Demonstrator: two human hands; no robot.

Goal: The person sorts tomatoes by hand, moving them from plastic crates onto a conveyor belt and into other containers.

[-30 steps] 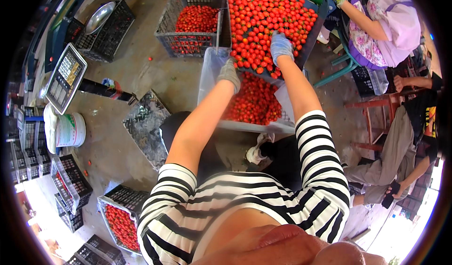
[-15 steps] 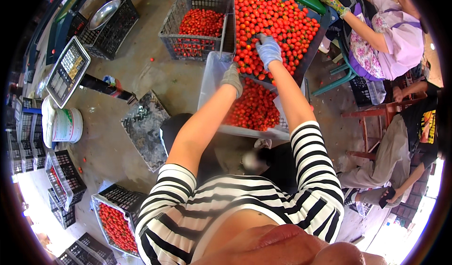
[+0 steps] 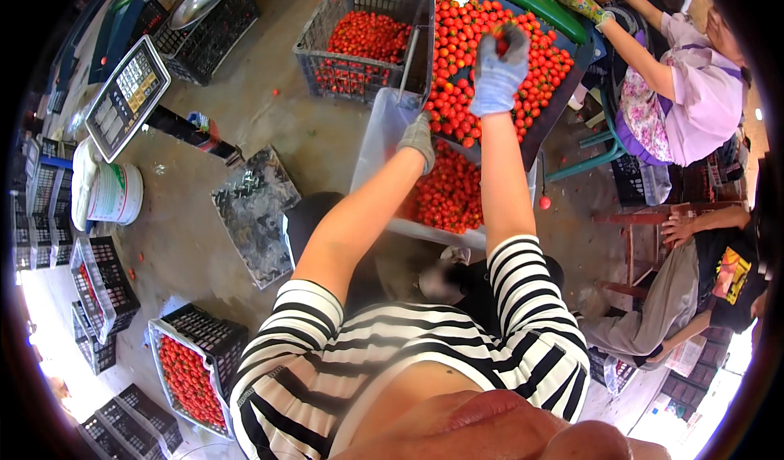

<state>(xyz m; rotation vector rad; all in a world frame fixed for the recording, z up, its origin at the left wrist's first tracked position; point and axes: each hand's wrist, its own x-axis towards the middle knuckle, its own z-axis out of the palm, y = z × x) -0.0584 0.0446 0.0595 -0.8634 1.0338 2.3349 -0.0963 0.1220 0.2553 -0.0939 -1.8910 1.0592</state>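
Red tomatoes [image 3: 445, 194] fill the clear tub [image 3: 377, 145].

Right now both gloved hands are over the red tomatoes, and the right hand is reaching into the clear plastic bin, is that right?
Not quite. In the head view the right hand is over the tomatoes on the dark sorting table, not in the clear plastic bin. It is the left hand that is at the bin. Both hands are gloved.
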